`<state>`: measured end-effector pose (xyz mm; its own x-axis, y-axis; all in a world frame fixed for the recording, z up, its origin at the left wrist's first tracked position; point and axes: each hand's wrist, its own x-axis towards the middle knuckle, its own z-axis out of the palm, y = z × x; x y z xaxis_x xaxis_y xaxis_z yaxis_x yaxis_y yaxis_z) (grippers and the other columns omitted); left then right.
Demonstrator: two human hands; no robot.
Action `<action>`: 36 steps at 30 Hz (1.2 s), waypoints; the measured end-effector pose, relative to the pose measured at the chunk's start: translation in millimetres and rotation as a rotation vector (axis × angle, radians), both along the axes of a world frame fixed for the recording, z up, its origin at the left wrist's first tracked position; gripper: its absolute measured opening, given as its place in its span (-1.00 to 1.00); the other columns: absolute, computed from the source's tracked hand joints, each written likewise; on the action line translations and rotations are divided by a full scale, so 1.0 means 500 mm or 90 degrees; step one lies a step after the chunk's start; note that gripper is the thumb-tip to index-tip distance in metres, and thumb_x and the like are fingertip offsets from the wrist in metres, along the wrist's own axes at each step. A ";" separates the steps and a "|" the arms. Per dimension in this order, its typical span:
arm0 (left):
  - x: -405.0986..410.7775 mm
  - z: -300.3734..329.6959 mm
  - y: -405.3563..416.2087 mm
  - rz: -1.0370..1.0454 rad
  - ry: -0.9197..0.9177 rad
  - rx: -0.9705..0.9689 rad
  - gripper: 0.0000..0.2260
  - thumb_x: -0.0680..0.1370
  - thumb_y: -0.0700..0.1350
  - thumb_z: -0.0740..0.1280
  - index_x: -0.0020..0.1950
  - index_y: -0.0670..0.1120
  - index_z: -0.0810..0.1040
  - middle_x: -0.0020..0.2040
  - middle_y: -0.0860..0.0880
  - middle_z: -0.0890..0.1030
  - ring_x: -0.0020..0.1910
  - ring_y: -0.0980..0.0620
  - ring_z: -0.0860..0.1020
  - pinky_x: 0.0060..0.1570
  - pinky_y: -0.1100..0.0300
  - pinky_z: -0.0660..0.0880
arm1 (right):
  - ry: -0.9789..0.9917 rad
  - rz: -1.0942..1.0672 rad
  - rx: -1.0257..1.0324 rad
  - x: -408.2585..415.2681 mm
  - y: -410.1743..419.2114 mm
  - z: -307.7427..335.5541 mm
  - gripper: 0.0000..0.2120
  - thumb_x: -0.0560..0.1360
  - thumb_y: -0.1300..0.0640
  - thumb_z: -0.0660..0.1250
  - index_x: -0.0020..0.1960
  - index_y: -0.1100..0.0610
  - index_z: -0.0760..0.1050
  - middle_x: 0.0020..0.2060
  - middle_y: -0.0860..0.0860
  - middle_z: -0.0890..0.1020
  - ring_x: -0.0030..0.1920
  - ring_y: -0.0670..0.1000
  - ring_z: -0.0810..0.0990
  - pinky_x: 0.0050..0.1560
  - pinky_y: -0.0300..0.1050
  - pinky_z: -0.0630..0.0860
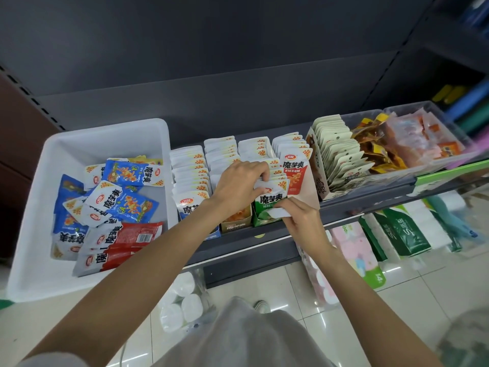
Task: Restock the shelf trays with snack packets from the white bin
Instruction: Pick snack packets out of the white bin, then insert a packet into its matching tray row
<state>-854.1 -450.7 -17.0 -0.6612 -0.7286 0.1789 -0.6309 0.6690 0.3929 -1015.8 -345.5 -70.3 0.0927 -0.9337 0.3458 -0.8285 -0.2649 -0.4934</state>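
Observation:
The white bin (pixel 37 207) stands at the left of the shelf and holds several loose blue and red snack packets (pixel 124 202). To its right are rows of upright packets in shelf trays. A green packet (pixel 270 200) stands at the front of the third tray (pixel 260 221). My left hand (pixel 238 184) grips the top of that row of packets, fingers curled over their upper edges. My right hand (pixel 299 218) pinches the green packet's lower edge at the tray front.
The red-packet tray (pixel 309 197) stands just right of my hands, then a box of beige packets (pixel 338 157) and clear bins of orange snacks (pixel 423 139). Tissue packs (pixel 402 231) and paper rolls (pixel 182 305) sit below the shelf edge (pixel 264 239).

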 end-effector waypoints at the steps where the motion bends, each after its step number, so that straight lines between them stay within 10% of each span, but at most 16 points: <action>1: -0.001 0.000 0.001 -0.001 0.002 0.003 -0.81 0.46 -0.09 0.43 -0.02 -0.06 0.47 0.00 0.03 0.60 -0.03 0.00 0.51 0.08 0.19 0.30 | 0.001 -0.010 0.024 0.001 0.002 -0.009 -0.69 0.34 0.48 0.42 0.01 0.21 0.58 -0.08 0.09 0.65 -0.08 0.09 0.64 -0.06 -0.10 0.60; 10: 0.010 0.008 0.004 -0.017 0.011 0.007 -0.81 0.46 -0.07 0.43 -0.01 -0.03 0.48 0.02 0.03 0.61 0.00 0.00 0.52 0.07 0.20 0.29 | 0.069 -0.075 0.074 0.018 -0.019 0.036 -0.81 0.42 0.25 0.43 0.02 0.14 0.58 -0.08 0.05 0.64 -0.11 0.13 0.62 -0.21 0.00 0.59; 22: 0.298 0.051 0.127 0.268 0.392 -0.171 -0.82 0.55 -0.11 0.23 -0.09 -0.19 0.57 -0.15 0.04 0.56 -0.13 0.23 0.46 -0.08 0.39 0.38 | -0.330 -0.015 -0.036 0.170 0.035 0.226 -0.86 0.55 0.15 0.28 -0.04 0.16 0.61 -0.19 -0.08 0.65 -0.18 -0.10 0.61 -0.17 -0.25 0.51; 30: 0.636 -0.043 0.116 0.420 -0.036 0.066 -0.74 0.41 -0.13 0.49 0.08 -0.06 0.60 0.03 -0.04 0.63 -0.01 -0.11 0.57 -0.06 0.12 0.50 | -0.033 0.300 0.232 0.481 -0.115 0.109 -0.82 0.54 0.10 0.29 0.11 0.03 0.58 0.02 -0.09 0.65 -0.09 -0.10 0.59 -0.06 -0.09 0.54; 36: 0.636 -0.066 0.062 0.299 -0.206 0.130 -0.59 0.52 0.04 0.34 0.35 0.03 0.41 0.28 0.03 0.49 0.29 0.03 0.42 0.21 0.20 0.37 | 0.389 0.313 0.407 0.621 -0.205 0.027 -0.33 0.39 -0.13 0.45 0.34 0.16 0.30 0.28 0.09 0.43 0.26 0.12 0.43 0.08 -0.04 0.43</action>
